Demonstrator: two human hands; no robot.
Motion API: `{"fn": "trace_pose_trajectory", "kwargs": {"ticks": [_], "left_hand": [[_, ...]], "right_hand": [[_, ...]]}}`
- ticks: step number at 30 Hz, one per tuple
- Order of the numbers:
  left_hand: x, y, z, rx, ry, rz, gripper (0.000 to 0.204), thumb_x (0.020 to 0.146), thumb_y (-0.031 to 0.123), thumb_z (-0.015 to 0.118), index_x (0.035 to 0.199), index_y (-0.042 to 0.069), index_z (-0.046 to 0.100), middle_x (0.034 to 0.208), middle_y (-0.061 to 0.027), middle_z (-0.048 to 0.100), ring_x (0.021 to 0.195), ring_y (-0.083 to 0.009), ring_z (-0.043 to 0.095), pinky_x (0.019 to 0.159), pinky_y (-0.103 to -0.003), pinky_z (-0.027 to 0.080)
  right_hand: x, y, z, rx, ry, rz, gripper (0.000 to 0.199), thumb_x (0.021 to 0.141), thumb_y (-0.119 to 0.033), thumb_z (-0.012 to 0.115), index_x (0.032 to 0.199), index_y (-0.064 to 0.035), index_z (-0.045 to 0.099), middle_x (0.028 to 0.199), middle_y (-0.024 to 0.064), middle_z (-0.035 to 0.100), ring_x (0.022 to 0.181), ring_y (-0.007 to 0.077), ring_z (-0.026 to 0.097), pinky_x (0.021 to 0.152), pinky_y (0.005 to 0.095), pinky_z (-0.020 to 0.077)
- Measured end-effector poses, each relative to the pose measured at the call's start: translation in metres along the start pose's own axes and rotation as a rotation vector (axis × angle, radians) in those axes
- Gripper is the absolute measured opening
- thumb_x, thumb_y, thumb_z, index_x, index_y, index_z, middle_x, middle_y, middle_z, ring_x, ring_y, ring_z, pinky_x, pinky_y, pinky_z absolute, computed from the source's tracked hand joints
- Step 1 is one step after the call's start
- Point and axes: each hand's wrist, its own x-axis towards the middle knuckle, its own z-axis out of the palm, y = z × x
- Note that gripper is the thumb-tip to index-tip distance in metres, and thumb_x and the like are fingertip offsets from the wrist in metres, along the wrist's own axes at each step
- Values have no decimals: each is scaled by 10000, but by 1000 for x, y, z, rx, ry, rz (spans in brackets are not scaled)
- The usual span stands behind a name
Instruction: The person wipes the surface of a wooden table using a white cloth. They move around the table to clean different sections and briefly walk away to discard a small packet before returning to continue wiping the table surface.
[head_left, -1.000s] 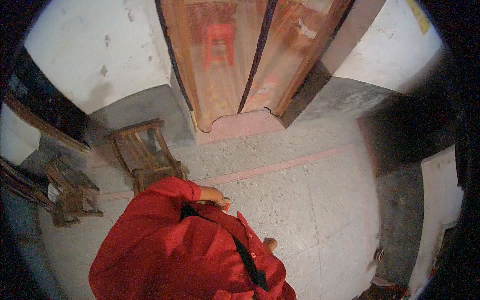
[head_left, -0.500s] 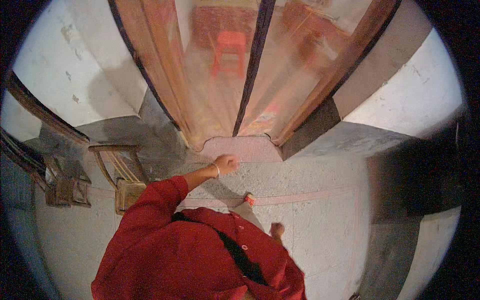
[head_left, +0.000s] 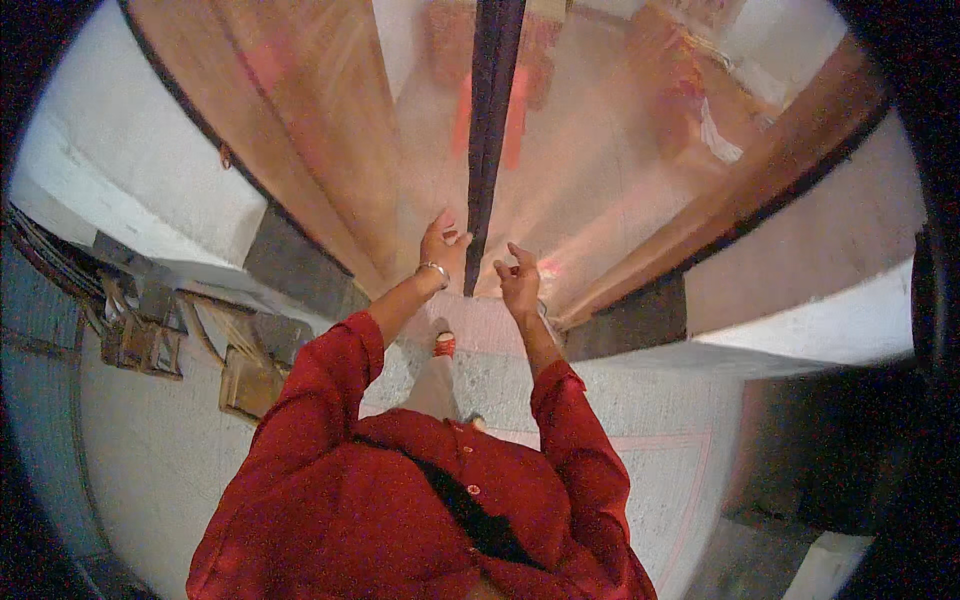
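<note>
Both my arms, in red sleeves, reach forward toward a doorway hung with a sheer orange-pink net curtain. A dark vertical strip runs down where the two curtain halves meet. My left hand, with a bangle at the wrist, is raised just left of that strip, fingers apart and at the curtain's edge. Just right of the strip is my right hand, fingers loosely spread, touching or almost touching the net. Neither hand clearly grips anything.
A wooden door frame flanks the curtain on both sides, set in white and grey walls. Wooden chairs stand at the left by the wall. My foot in a red shoe is on the speckled floor near the threshold.
I have stepped closer to the doorway. Both hands have risen from near my body up to the middle seam of the curtain; before, only the left was reaching out.
</note>
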Motion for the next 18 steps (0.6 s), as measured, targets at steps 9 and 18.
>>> {"fn": "trace_pose_trajectory", "kwargs": {"ticks": [9, 18], "left_hand": [[104, 16, 30, 260, -203, 286, 238, 677, 198, 714, 767, 19, 585, 759, -109, 580, 698, -230, 592, 654, -337, 484], [235, 7, -7, 454, 93, 421, 235, 703, 100, 707, 615, 37, 499, 596, -93, 542, 564, -212, 535, 552, -342, 424]], "right_hand": [[133, 26, 50, -82, -143, -28, 63, 827, -47, 626, 790, -11, 591, 632, 12, 551, 582, 75, 485, 504, 248, 405], [278, 76, -18, -222, 154, 42, 108, 826, -28, 569, 722, 2, 572, 618, 70, 583, 484, 122, 552, 394, 266, 410]]}}
